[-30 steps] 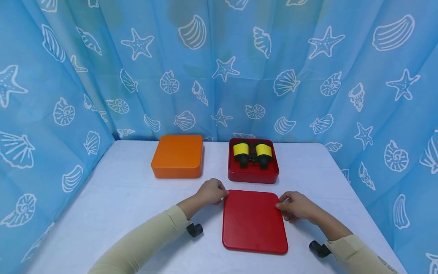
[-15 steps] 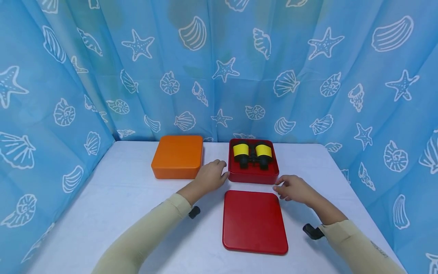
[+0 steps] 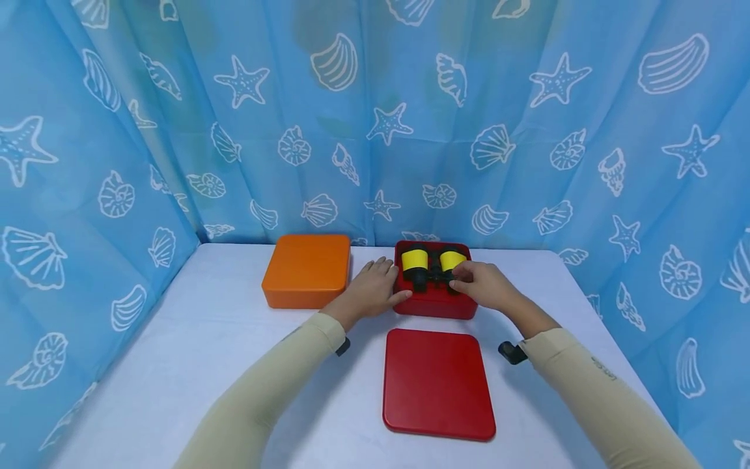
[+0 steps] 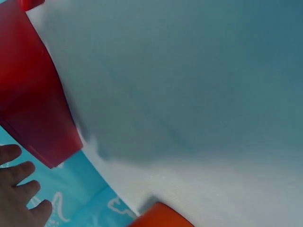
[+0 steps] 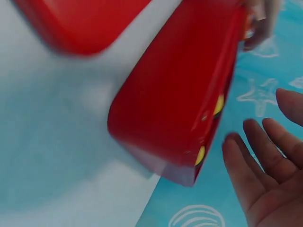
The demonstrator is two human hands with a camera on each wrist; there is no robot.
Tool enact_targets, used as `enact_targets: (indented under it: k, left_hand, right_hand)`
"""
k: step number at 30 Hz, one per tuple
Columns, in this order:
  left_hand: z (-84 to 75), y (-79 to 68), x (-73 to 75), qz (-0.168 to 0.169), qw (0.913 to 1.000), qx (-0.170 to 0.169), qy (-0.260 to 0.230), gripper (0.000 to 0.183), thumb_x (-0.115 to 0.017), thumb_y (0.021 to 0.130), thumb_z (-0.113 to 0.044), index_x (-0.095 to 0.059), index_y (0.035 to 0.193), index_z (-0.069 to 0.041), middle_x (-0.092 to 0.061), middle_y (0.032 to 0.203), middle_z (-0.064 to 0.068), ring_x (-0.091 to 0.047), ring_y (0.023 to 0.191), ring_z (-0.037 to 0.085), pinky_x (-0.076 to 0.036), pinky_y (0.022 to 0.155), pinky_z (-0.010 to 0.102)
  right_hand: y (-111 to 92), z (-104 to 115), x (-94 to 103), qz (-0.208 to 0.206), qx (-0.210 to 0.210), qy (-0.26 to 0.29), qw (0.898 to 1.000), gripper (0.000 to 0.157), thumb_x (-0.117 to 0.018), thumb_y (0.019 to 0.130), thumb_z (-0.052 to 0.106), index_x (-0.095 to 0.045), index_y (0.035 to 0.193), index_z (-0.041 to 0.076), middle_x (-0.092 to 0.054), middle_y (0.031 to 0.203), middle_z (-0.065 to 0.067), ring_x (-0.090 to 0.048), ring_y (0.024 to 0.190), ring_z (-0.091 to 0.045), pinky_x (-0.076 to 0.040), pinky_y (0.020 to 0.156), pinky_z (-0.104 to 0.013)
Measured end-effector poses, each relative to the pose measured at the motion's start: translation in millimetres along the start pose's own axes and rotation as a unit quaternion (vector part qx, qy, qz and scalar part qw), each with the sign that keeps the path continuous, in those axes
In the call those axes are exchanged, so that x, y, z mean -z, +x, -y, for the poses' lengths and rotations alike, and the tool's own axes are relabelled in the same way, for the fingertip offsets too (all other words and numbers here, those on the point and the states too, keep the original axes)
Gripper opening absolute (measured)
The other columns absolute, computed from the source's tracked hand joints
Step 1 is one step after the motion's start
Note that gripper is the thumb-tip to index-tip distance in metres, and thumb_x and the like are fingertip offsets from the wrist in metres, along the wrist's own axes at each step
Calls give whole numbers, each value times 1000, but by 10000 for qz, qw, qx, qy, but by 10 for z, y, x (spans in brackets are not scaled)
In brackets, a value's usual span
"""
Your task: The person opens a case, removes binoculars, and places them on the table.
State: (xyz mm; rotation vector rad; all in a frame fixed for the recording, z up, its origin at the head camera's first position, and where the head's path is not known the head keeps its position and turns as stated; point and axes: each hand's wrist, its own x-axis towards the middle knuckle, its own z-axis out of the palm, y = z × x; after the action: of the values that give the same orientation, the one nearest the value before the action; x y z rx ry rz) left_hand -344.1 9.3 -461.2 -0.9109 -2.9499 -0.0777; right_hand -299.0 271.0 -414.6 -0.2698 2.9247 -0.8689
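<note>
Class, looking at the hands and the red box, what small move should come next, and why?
Probably lower the right hand and grasp the binoculars: they lie in the open red box, and that empty hand hovers just above.

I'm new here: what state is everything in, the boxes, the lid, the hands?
Orange box: closed on top
Red box: open
Red lid: off, flat on the table
Binoculars: lying uncovered in the red box
Left hand: open, beside the red box
Right hand: open, over the binoculars
</note>
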Motion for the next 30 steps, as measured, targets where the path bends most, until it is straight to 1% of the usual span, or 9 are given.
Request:
enact_targets:
  k: [3,6,8,11,15,18,22,27,30]
  left_hand:
    - [-2,61,-20,165,9999,21,-31,87,-36,92,-70,-28,153,-8,-28,157,10,-17,145,29,-14,116,46]
    - [2,106,-25,297,9995,106,-2,89,-33,93,-71,-23,155,-8,-23,159,9,-12,147,28,-10,117,46]
    - [8,129,-32,359,9992,161,-39,89,-34,93,-70,-20,155,-8,-21,160,9,-10,147,28,-9,117,45]
    - [20,150,-58,446,9988,217,-53,92,-31,92,-72,-17,156,-8,-20,160,8,-10,147,27,-9,117,45]
    - [31,164,-95,498,9984,256,-109,95,-29,90,-75,-15,156,-8,-19,160,8,-11,147,27,-10,117,46]
    - [27,159,-108,470,9985,251,-98,95,-30,90,-75,-16,156,-8,-19,160,9,-11,147,27,-10,116,47]
    - [17,158,-97,452,9988,193,-30,94,-28,91,-74,-16,156,-7,-19,160,9,-11,147,28,-10,116,46]
    - [9,151,-90,574,9982,186,-4,93,-26,93,-72,-13,156,-6,-17,161,10,-10,147,28,-7,117,46]
    - [14,140,-97,619,9978,217,63,92,-25,93,-72,-12,156,-7,-16,161,10,-9,147,28,-7,117,46]
  right_hand:
    - [204,-14,-41,6,156,-625,9979,52,-72,89,25,-56,131,0,-60,122,-18,-54,113,-35,-49,92,-50]
    - [385,-11,-69,47,175,-1033,9945,65,-76,85,29,-50,136,-2,-53,131,-21,-49,119,-38,-43,98,-54]
    - [487,0,-82,83,166,-1204,9926,75,-78,82,31,-44,140,-2,-48,135,-22,-45,122,-38,-40,101,-56]
    - [617,-4,-109,185,44,-1332,9909,89,-83,76,33,-38,145,-1,-41,140,-22,-39,126,-38,-39,101,-57]
    - [758,-57,-167,416,-57,-1549,9870,100,-87,71,34,-34,148,0,-32,145,-23,-30,131,-40,-40,100,-59]
    - [825,-95,-221,517,-88,-1640,9851,103,-88,69,33,-33,149,0,-30,148,-23,-26,134,-40,-38,101,-60]
    - [876,-104,-271,423,-54,-1795,9828,102,-88,69,33,-33,148,-1,-30,149,-23,-25,136,-40,-33,104,-60]
    - [899,-63,-326,353,51,-2056,9780,101,-86,70,36,-33,147,-3,-34,148,-23,-24,135,-46,-29,106,-62]
    - [901,-29,-360,403,75,-2225,9741,102,-87,69,38,-35,147,-2,-38,146,-22,-25,132,-48,-30,103,-65]
